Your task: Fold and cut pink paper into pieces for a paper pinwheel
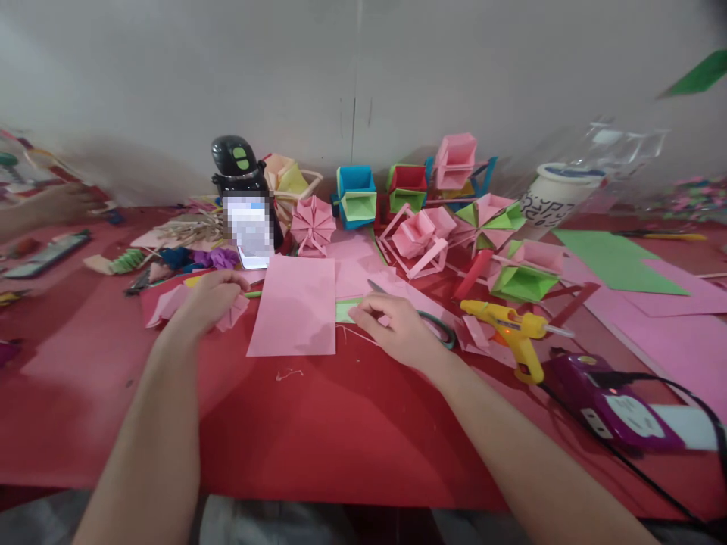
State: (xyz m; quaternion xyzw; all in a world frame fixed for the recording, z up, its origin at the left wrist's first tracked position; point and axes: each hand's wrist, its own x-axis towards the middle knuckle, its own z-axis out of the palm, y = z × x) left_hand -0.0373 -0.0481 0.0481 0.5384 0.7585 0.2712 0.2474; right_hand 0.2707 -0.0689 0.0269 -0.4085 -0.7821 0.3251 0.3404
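A pink paper sheet (296,306) lies flat on the red table between my two hands. Beyond its left edge, my left hand (213,297) rests over a folded pink paper piece (232,314), fingers curled; whether it grips anything is hidden. A green stick (254,294) pokes out beside its fingertips. My right hand (391,324) is closed, thumb and forefinger drawn together at a small light-green paper (344,310); what they pinch, if anything, cannot be made out. Scissors (446,333) lie partly under my right hand, with a blade tip showing beyond the knuckles.
Folded paper lanterns (357,198) line the wall side. A phone (250,231) leans on a black stand. To the right are a yellow glue gun (514,333), a purple power strip (616,405) with cables and green paper (619,261). Another person's hand (62,204) is at far left.
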